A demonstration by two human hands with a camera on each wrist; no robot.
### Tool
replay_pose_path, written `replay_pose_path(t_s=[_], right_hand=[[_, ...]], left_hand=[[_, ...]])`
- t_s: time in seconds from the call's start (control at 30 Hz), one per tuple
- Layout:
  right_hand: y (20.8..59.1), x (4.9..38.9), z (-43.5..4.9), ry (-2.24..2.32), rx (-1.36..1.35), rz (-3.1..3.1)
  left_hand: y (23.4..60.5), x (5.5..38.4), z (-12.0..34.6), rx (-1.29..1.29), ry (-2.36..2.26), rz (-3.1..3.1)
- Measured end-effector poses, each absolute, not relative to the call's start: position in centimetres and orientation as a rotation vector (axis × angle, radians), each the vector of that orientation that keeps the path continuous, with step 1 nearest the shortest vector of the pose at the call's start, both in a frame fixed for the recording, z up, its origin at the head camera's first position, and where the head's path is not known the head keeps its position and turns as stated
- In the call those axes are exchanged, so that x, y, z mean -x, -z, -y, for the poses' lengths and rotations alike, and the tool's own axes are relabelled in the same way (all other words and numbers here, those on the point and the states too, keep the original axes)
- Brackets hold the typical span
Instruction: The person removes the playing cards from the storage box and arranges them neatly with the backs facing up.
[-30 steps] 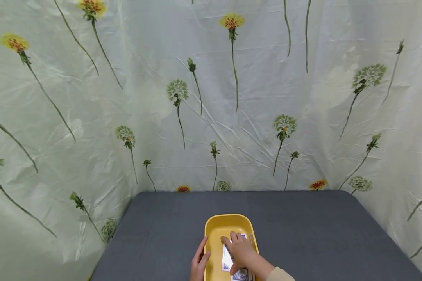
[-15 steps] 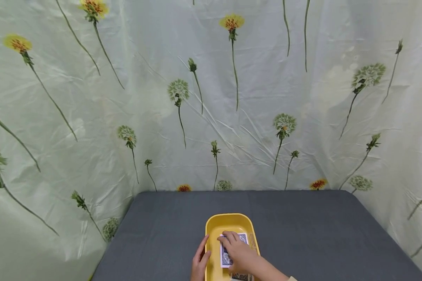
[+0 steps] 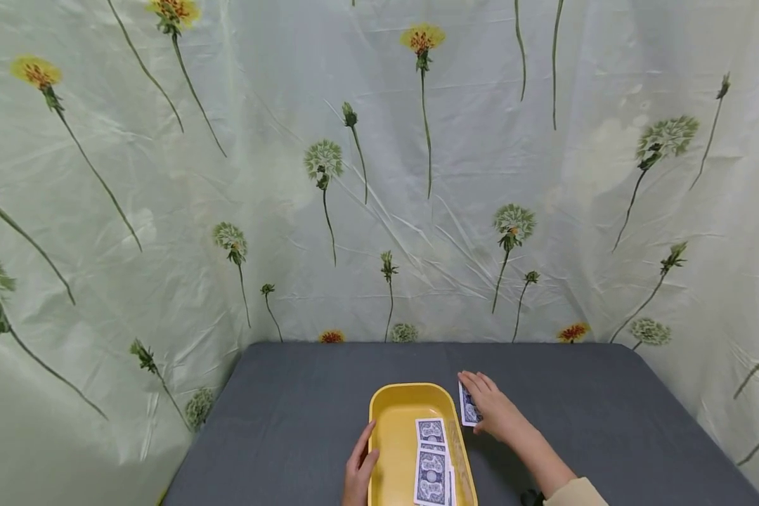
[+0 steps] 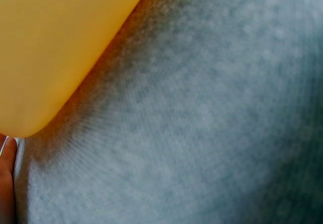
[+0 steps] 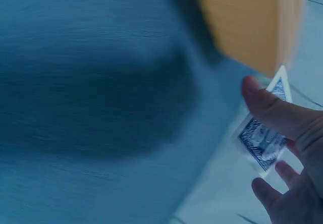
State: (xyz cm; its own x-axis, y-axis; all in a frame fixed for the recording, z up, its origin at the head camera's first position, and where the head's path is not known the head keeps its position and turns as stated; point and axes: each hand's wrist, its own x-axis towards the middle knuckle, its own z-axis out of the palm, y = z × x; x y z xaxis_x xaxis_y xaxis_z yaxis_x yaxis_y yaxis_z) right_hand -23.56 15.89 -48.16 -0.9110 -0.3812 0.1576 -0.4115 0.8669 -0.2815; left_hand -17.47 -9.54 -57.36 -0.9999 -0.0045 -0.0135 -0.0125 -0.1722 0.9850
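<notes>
My right hand (image 3: 498,416) holds a blue-backed playing card (image 3: 469,409) just past the right rim of a yellow tray (image 3: 388,414). The right wrist view shows the thumb pressed over that card (image 5: 260,142), with fingers behind it. Several more playing cards (image 3: 431,476) lie overlapping, blue backs up, along the tray's right half. My left hand (image 3: 356,472) rests against the tray's left side, index finger and thumb at the rim. Only a bit of the left fingers (image 4: 7,158) shows beside the tray's corner in the left wrist view.
A crinkled see-through strip or wrapper (image 3: 459,450) lies along the tray's right wall. The tray stands on a dark grey cloth-covered table (image 3: 303,414). Behind and beside the table hangs a pale curtain (image 3: 278,169) printed with dandelions.
My right hand has lifted a playing card out of the tray and moved right over its rim, uncovering the cards below. The left hand stays at the tray's left side.
</notes>
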Motion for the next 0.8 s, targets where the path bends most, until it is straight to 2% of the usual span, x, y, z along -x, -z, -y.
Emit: replay_pose_path(t_s=[0.33, 0.6, 0.8], right_hand=[[52.1, 23.6, -17.3, -0.508, -0.613, 3.246], [51.9, 24.4, -17.7, -0.432, -0.558, 3.436], [50.9, 23.1, -17.4, -0.422, -0.482, 3.302]], left_hand=[[57.5, 17.5, 9.7, -0.065, -2.404, -1.992], [57.4, 17.4, 9.6, 0.008, -2.413, -1.977], [57.2, 17.5, 9.5, 0.011, -2.415, -1.994]])
